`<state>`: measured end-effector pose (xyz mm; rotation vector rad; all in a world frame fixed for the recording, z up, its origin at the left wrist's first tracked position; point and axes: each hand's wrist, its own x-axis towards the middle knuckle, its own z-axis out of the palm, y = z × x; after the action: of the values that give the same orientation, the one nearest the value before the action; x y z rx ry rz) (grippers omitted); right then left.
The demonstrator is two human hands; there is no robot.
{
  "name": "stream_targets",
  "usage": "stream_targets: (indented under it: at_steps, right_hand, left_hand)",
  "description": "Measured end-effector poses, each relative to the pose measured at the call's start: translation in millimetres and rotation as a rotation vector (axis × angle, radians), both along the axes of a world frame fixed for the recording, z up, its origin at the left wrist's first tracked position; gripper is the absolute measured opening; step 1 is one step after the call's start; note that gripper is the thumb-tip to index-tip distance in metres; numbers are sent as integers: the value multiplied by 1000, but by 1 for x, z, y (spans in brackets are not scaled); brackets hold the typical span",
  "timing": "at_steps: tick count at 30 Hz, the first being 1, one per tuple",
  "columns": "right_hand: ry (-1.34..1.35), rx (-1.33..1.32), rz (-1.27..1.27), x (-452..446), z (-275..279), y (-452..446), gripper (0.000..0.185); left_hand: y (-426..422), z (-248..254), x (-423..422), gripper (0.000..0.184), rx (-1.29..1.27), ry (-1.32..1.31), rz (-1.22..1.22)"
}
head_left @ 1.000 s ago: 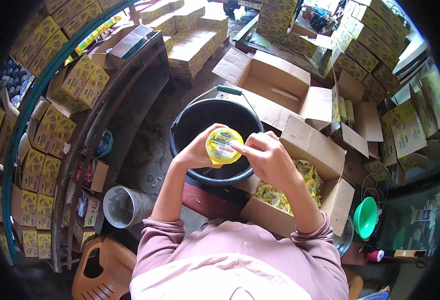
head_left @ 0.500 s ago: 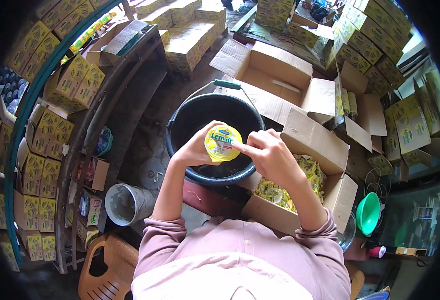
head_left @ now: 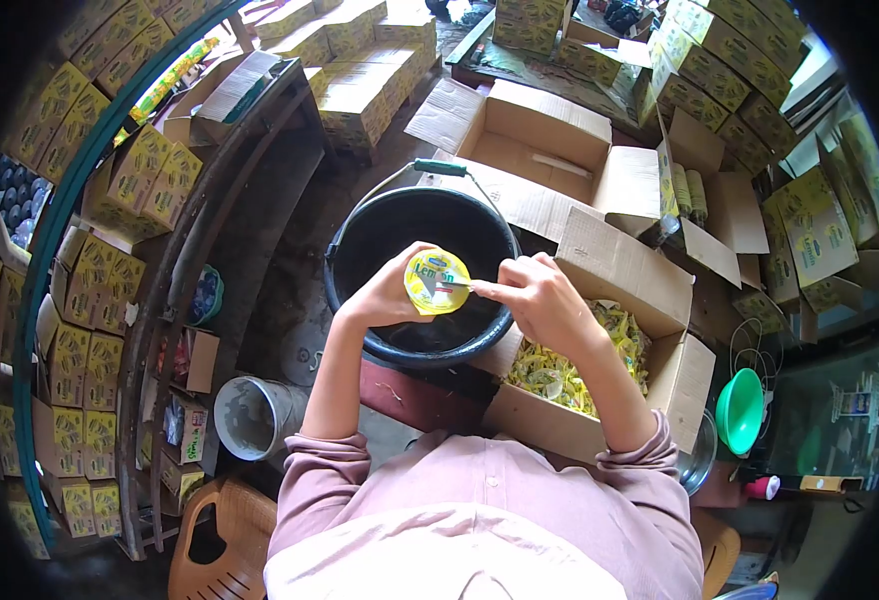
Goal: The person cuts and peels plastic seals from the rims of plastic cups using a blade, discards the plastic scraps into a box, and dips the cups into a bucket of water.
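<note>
My left hand (head_left: 388, 292) is wrapped round a yellow cup (head_left: 438, 282) with a printed lid, held above a black bucket (head_left: 360, 225). My right hand (head_left: 538, 300) is closed in a pinch just right of the cup, index finger toward the lid. It grips a small thin blade (head_left: 457, 285) whose tip lies on the lid; its handle is hidden in the fingers. Beneath my right forearm is an open cardboard box (head_left: 625, 262) holding many crumpled yellow-and-clear wrappers (head_left: 550, 372).
An empty open carton (head_left: 540, 135) lies beyond the bucket. A grey pail (head_left: 260, 415) and an orange chair (head_left: 222, 535) are at the left. A green bowl (head_left: 740, 410) is at the right. Stacked yellow cartons (head_left: 90, 355) line the left shelf.
The blade now shows between my right fingertips and the lid, and my right hand has drawn slightly away from the cup. The view has shifted a little.
</note>
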<state>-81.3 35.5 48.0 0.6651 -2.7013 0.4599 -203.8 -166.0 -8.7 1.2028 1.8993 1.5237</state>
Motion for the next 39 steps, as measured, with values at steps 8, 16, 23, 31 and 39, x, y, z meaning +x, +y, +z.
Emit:
stream_targets:
  at_steps: [8, 16, 23, 31, 39]
  right_hand:
    - [22, -82, -179, 24, -30, 29, 29]
    - [-52, -378, -471, 88, -58, 24, 28]
    - [-70, -564, -638, 122, -67, 24, 28]
    - [-23, -576, -688, 137, -68, 24, 27]
    - [17, -588, -706, 143, -63, 24, 26]
  left_hand:
    - [2, 9, -24, 65, -376, 242, 90]
    - [22, 6, -37, 66, -996, 566, 18]
    - [31, -1, -43, 67, -1157, 695, -31]
    - [38, 18, -44, 65, -1334, 816, -25]
    - [41, 33, -47, 58, -1432, 903, 2]
